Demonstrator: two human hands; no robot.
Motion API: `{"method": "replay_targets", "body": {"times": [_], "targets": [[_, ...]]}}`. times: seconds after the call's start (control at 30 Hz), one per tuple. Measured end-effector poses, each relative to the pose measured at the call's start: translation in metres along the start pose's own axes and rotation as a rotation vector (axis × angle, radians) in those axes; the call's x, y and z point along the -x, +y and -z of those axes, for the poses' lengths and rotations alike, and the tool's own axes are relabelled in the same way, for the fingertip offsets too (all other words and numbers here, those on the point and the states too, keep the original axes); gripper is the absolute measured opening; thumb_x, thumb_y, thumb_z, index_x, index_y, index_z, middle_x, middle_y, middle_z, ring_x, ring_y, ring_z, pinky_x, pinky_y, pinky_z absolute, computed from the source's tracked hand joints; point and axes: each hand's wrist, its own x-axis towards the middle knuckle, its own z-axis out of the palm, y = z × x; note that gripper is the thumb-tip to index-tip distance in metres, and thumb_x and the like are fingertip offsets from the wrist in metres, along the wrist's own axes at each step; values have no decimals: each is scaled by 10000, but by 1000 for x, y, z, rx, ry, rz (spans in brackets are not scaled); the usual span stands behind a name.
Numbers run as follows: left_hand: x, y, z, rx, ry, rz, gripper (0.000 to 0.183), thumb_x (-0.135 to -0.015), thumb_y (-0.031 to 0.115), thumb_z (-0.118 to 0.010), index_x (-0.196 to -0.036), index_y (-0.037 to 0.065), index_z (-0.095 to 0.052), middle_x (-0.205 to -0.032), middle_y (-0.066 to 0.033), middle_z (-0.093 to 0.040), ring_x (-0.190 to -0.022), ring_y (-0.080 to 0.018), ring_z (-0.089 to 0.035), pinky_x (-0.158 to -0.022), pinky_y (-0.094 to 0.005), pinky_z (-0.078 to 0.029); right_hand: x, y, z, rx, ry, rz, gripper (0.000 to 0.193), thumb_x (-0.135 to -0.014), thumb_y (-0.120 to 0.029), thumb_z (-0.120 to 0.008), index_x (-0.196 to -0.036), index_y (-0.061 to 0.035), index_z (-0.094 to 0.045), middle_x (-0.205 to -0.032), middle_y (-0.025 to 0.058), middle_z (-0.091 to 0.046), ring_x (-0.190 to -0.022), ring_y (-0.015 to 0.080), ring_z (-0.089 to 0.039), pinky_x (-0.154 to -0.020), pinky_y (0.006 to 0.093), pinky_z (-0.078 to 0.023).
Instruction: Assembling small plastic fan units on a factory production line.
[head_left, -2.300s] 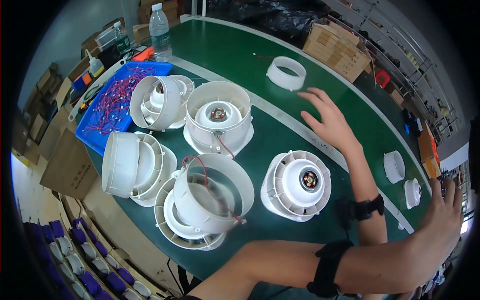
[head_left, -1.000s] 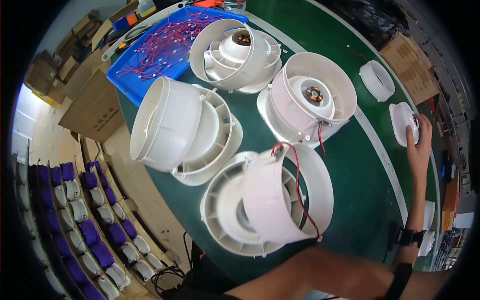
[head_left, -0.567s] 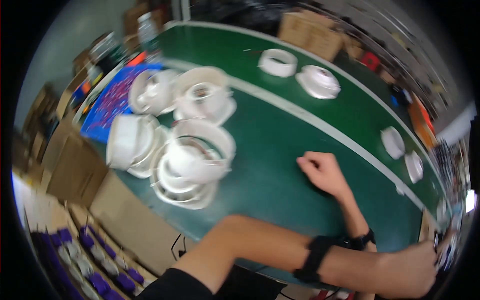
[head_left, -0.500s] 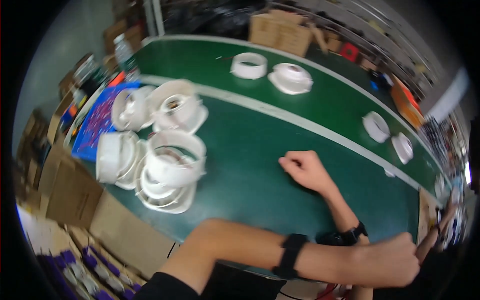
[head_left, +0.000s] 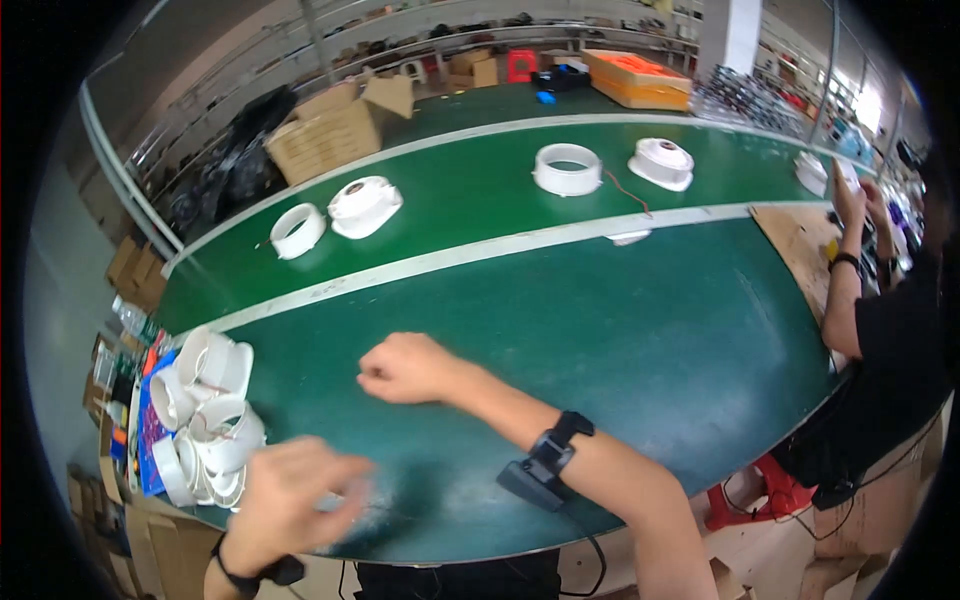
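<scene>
My right hand [head_left: 408,368] is closed in a loose fist over the green work table [head_left: 560,330], with nothing visible in it. My left hand [head_left: 300,493], smeared by motion, is near the table's front left edge; its thumb and forefinger look apart and I see nothing between them. Just beyond and left of it, white round plastic housings [head_left: 225,435] with ring-shaped collars stand in a cluster, partly hidden by the hand. Both wrists wear black straps; a dark device [head_left: 535,478] sits on the right one.
Along the far green strip stand white rings [head_left: 567,170] and white domed housings [head_left: 365,207]. A blue tray [head_left: 152,425] and a plastic bottle [head_left: 130,317] are at the left. A co-worker [head_left: 870,300] at the right handles a white part. Behind is a cardboard box [head_left: 325,135].
My view has swung right. My left arm, crossed over the right wrist before, has moved back to the left beside the white housings. The right hand stays in a fist.
</scene>
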Motion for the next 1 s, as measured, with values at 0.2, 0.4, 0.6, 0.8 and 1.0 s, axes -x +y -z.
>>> {"method": "replay_targets", "body": {"times": [0.2,0.4,0.6,0.8,1.0], "targets": [[124,-97,68,-447,178,562,399,-817,83,-651,-1192,-28,-569,-1327,-234,-513,-1267,-412,-463,-1084,-447,-344,-15,-7,-12,92,17,72,249,-839,-258,-624,-676,-75,-666,-672,162,-656,-685,371,-658,-629,489,-515],[222,-155,53,-340,30,701,584,-935,395,-563,-1342,-8,-446,-1547,-226,-321,-1427,-395,-320,-1154,-471,-256,-14,-4,-15,47,10,2,253,-855,-222,-624,-674,-46,-650,-641,142,-645,-636,354,-634,-612,472,-492],[223,-159,18,-65,393,442,812,-862,325,-726,-1483,-16,-330,-1475,-183,-425,-1209,-333,-501,-1002,-453,-448,-20,-11,-17,-25,-18,-73,260,-836,-229,-639,-646,-52,-653,-640,136,-647,-627,348,-636,-611,470,-496],[230,-192,-24,16,526,475,637,-842,469,-632,-1224,32,-370,-1563,-226,-233,-1431,-374,-276,-1152,-464,-221,-25,-8,-17,-4,-35,-116,308,-902,-253,-621,-665,-57,-616,-565,87,-586,-544,297,-590,-553,423,-449],[190,-161,-24,-8,488,316,628,-717,357,-793,-1152,54,-456,-1482,-313,-326,-1365,-486,-358,-1121,-568,-274,-41,-8,-36,52,10,-78,300,-880,-292,-632,-674,-75,-640,-600,111,-612,-573,327,-610,-558,451,-468]]}}
